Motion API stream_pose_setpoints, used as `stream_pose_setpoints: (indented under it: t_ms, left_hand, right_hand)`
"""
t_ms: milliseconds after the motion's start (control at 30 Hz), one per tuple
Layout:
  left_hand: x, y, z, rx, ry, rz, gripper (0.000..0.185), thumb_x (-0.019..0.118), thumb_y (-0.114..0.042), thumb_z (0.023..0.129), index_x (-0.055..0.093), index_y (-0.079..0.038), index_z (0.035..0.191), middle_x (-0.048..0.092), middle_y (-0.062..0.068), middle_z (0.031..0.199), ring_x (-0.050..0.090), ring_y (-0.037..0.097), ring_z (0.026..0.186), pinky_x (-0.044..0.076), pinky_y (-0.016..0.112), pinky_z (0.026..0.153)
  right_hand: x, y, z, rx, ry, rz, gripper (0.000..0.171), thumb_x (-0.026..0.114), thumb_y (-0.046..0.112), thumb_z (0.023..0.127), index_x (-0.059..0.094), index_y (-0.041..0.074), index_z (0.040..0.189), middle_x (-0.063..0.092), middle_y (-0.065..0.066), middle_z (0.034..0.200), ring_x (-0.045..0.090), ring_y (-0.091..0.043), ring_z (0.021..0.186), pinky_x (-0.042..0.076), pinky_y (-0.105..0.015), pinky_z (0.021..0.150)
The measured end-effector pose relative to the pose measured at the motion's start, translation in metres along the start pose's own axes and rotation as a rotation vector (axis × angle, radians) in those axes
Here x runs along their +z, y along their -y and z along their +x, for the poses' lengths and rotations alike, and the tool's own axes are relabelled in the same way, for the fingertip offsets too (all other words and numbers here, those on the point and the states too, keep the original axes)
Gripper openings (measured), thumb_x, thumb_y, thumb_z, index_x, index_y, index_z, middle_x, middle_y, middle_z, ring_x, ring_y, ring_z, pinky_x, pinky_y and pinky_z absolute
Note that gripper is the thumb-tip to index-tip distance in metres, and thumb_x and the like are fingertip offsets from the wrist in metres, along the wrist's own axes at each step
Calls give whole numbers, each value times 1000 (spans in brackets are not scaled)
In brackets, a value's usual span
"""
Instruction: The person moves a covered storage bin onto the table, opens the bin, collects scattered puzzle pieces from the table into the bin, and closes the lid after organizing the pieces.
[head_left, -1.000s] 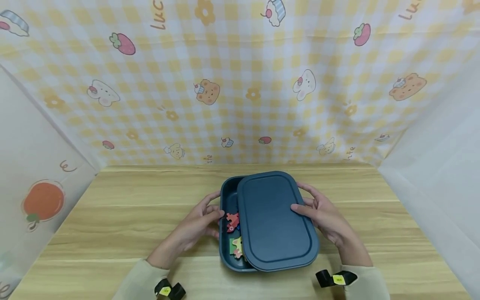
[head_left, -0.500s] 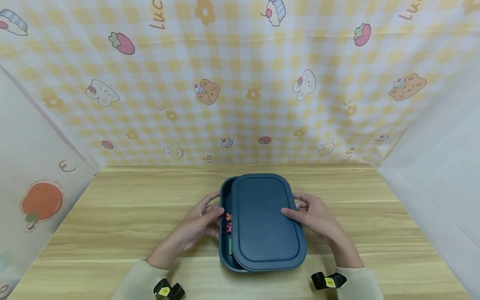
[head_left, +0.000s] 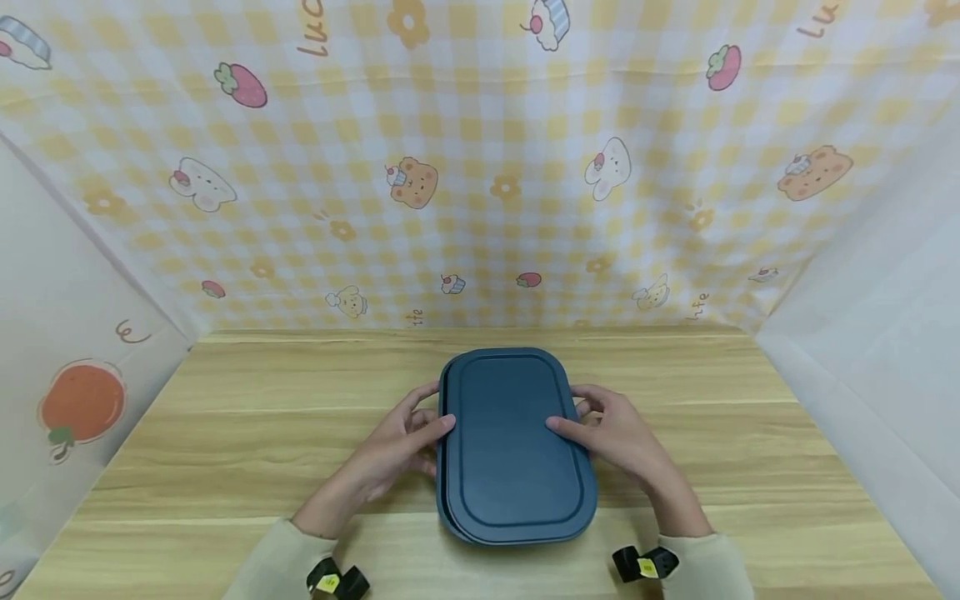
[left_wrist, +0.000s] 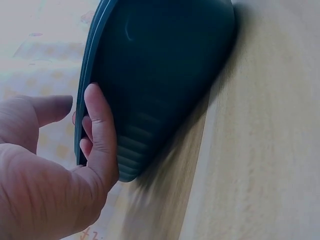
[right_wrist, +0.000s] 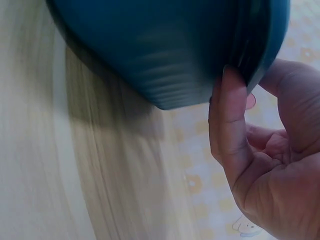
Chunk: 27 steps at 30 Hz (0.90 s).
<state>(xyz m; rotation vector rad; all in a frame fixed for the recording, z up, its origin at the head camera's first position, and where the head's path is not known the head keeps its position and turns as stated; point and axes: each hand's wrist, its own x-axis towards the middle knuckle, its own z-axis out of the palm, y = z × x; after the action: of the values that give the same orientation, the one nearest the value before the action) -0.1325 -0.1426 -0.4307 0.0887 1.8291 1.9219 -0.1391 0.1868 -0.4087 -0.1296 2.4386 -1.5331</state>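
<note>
Lid [head_left: 517, 442] now square over the box [head_left: 444, 467], puzzle pieces hidden, both hands gripping its edges.

A wooden table [head_left: 225, 433], light brown with long pale stripes in the grain. Runs from the near edge back to a yellow checked cloth [head_left: 480, 167] with little bears, bunnies and strawberries on it. White sheets at the left and right sides of the top.

Right in the middle, a dark blue box [head_left: 450, 508] sitting flat on the wood, with a dark blue lid [head_left: 513, 450] lying on top of it. Rounded corners, long side going away from the near edge. In the wrist views, the box's curved blue wall [left_wrist: 165, 75] down on the wood, with a dark shadow beside it.
</note>
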Motion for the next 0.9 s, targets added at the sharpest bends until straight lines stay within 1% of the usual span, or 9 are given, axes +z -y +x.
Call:
stream_pose_setpoints:
  t_ms: [133,233,367,500,667,900]
  left_hand:
    - [0,1,0,-2,6,-1,83,70,-27,104,18,-19,168,66,6,117,69,16,85,61,26,66]
    - [0,0,-1,-1,5,1,85,71,-27,103,17,-20,168,65,7,118,69,16,85,61,27,67]
    - [1,-1,0,3,9,-3,88,73,-24,101,17,-20,169,63,7,116,71,16,85,62,28,68]
    - [1,-2,0,7,9,-1,88,74,-21,100,17,-19,168,62,6,114,71,16,83,62,28,68]
    - [1,-1,0,4,2,2,88,74,-20,100,19,-19,168,62,5,113,71,16,83,62,28,67]
    - [1,1,1,11,-2,10,85,73,-21,101,20,-19,167,62,7,116,71,16,83,62,28,67]
  right_hand:
    - [5,2,1,-8,-15,-8,76,84,34,92,51,5,153,63,-7,87,62,-15,69,55,-26,60]
    - [8,2,1,-24,-31,-29,73,84,33,92,53,5,152,60,-4,76,58,-15,62,50,-26,56]
    - [11,2,2,-49,-35,-59,73,84,34,92,54,4,151,60,-4,68,60,-17,57,52,-29,52]
    - [12,3,2,-57,-28,-58,73,83,34,93,53,4,152,60,-5,67,62,-18,55,56,-33,52]
    - [13,2,2,-55,-22,-49,73,83,34,93,52,4,152,60,-5,68,62,-18,56,57,-34,53]
    - [12,1,2,-55,1,-42,72,78,36,97,49,4,155,59,-4,72,58,-16,57,54,-32,52]
